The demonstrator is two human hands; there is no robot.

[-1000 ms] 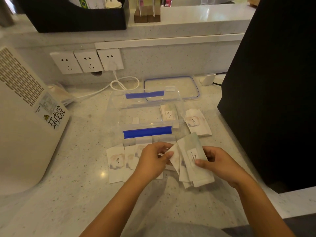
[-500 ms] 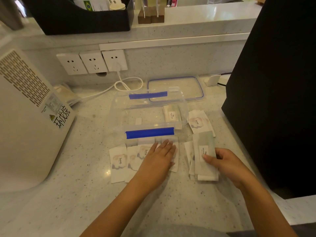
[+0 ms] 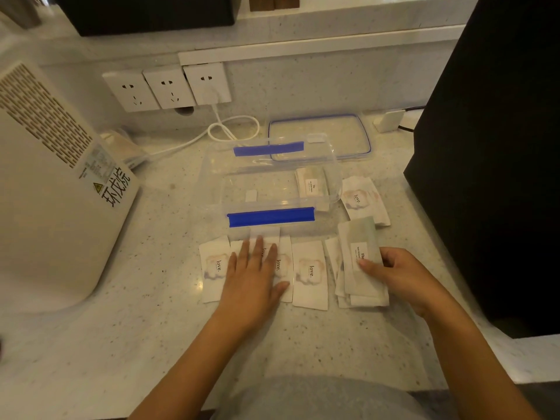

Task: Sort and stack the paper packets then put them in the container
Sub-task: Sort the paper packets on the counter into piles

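Packets lie spread on the speckled bench (image 3: 127,344) just in front of the clear container (image 3: 212,177), which serves as the landmark for everything else; the container is open, with a blue clip (image 3: 270,216) on its near rim and another blue clip (image 3: 268,149) on its far rim, and a short stack of grey packets (image 3: 312,184) sits inside at its right end. Directly before the near rim runs a row of white "love" packets (image 3: 310,275) (some overlapping, so their number is hard to tell); the left hand (image 3: 253,277) rests flat on the middle of this row, fingers spread and palm down, gripping nothing. To the front right of the container the right hand (image 3: 397,275) pinches a grey labelled packet (image 3: 360,253) between thumb and fingers, this packet topping a loose pile of packets (image 3: 348,298) on the bench. Beside the container's right end lie two or so further "love" packets (image 3: 362,200), well apart from both hands. Behind the container the lid (image 3: 321,137) lies flat with its blue-edged rim; a white cable (image 3: 233,131) loops behind the container's far left corner, rising to the wall sockets (image 3: 168,87). Left of the container stands a white appliance (image 3: 45,192); right of it, a black block (image 3: 491,147).
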